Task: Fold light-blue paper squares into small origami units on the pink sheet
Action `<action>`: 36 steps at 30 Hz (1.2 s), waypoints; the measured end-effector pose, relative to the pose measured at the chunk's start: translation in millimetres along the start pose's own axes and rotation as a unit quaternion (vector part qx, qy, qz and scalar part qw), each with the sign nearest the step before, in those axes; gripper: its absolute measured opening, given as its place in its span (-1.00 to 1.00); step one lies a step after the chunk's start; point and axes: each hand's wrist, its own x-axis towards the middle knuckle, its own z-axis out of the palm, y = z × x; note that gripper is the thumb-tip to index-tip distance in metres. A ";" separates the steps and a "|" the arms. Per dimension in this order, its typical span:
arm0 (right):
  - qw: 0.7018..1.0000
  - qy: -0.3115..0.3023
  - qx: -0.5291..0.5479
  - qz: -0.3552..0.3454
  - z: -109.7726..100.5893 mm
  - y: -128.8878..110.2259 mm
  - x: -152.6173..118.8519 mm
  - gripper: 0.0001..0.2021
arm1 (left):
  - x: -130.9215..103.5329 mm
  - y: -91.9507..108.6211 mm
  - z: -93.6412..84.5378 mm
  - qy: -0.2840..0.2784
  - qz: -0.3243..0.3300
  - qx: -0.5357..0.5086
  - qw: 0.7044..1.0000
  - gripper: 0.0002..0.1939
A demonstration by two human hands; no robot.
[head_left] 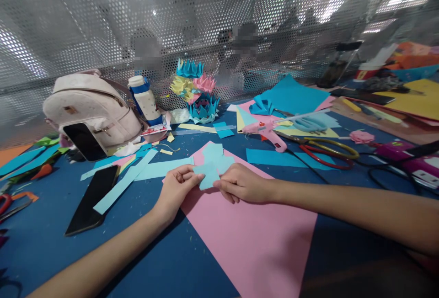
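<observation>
This place looks like a craft workspace, but which kind of building, the view does not tell. On the blue table (130, 261) there are a pink hot glue gun (264, 131), red-and-yellow-handled scissors (329, 151), a large pink paper sheet (264, 243) and folded paper flowers (202, 106). Behind the table stands a perforated metal screen (103, 23).

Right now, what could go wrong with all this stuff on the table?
The light blue paper might tear if the left hand and right hand pull apart. The right arm could snag the black cord and tug the glue gun. The phone leaning on the bag might slide down.
</observation>
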 end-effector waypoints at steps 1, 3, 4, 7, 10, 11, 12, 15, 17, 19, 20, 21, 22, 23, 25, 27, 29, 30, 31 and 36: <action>1.000 -0.004 -0.003 -0.008 0.0 0.0 0.0 -0.42 | 0.1 1.1 0.7 0.001 0.003 0.001 1.000 -0.70; 0.999 -0.013 -0.008 -0.032 -0.2 -0.2 -0.3 -0.43 | 0.4 3.1 1.9 0.003 0.014 0.011 1.000 -0.64; 0.999 -0.020 -0.010 -0.043 -0.3 -0.3 -0.5 -0.44 | 0.7 3.6 2.1 0.001 0.020 0.019 1.000 -0.63; 0.998 -0.024 0.006 -0.055 -0.9 -0.1 -0.8 -0.43 | 2.0 2.6 0.3 -0.022 0.029 0.021 0.999 -0.65; 0.998 0.030 0.028 -0.044 -1.5 0.8 0.2 -0.48 | 3.5 -0.4 -3.2 -0.056 0.016 -0.008 0.998 -0.63; 0.997 0.058 0.033 -0.040 -1.6 1.1 0.8 -0.53 | 3.8 -1.1 -4.0 -0.064 0.010 -0.016 0.998 -0.61; 0.995 0.082 0.038 -0.038 -1.5 1.3 1.5 -0.59 | 4.0 -1.4 -4.5 -0.070 0.005 -0.021 0.997 -0.59; 0.989 0.125 0.050 -0.059 -1.0 0.6 3.0 -0.71 | 3.6 -0.7 -3.7 -0.067 -0.009 -0.021 0.998 -0.64; 0.987 0.132 0.052 -0.079 -0.7 -0.6 3.3 -0.74 | 2.9 0.2 -2.3 -0.054 -0.012 -0.021 0.998 -0.68; 0.986 0.137 0.057 -0.079 -0.7 -2.0 3.2 -0.78 | 2.0 0.9 -1.1 -0.050 -0.010 -0.020 0.999 -0.67; 0.986 0.138 0.061 -0.072 -0.8 -2.6 3.3 -0.80 | 1.5 1.1 -0.6 -0.053 -0.009 -0.017 0.998 -0.66; 0.986 0.139 0.063 -0.065 -1.0 -3.0 3.4 -0.82 | 1.1 1.2 -0.3 -0.055 -0.007 -0.012 0.998 -0.67; 0.986 0.138 0.063 -0.061 -1.3 -3.2 3.8 -0.83 | 0.7 1.1 0.1 -0.055 0.000 -0.006 0.998 -0.67; 0.987 0.138 0.061 -0.061 -1.6 -3.1 4.2 -0.84 | 0.3 1.0 0.4 -0.054 0.010 0.000 0.999 -0.68; 0.987 0.133 0.050 -0.068 -2.1 -2.4 5.4 -0.83 | -0.6 0.4 0.9 -0.047 0.040 0.010 0.998 -0.69; 0.988 0.132 0.039 -0.068 -2.3 -1.2 6.4 -0.80 | -1.2 -0.2 1.3 -0.047 0.068 0.022 0.996 -0.72; 0.989 0.131 0.042 -0.045 -1.9 -0.2 6.8 -0.78 | -1.5 -0.9 1.5 -0.046 0.088 0.033 0.994 -0.76; 0.990 0.125 0.053 -0.026 -1.6 0.2 6.7 -0.77 | -1.4 -1.2 1.5 -0.043 0.095 0.040 0.994 -0.78; 0.991 0.117 0.066 -0.008 -1.1 0.4 6.4 -0.78 | -1.4 -1.5 1.4 -0.041 0.102 0.048 0.993 -0.79; 0.990 0.073 0.111 0.041 0.8 -0.7 4.0 -0.87 | -2.4 -2.9 0.8 -0.045 0.131 0.134 0.981 -0.79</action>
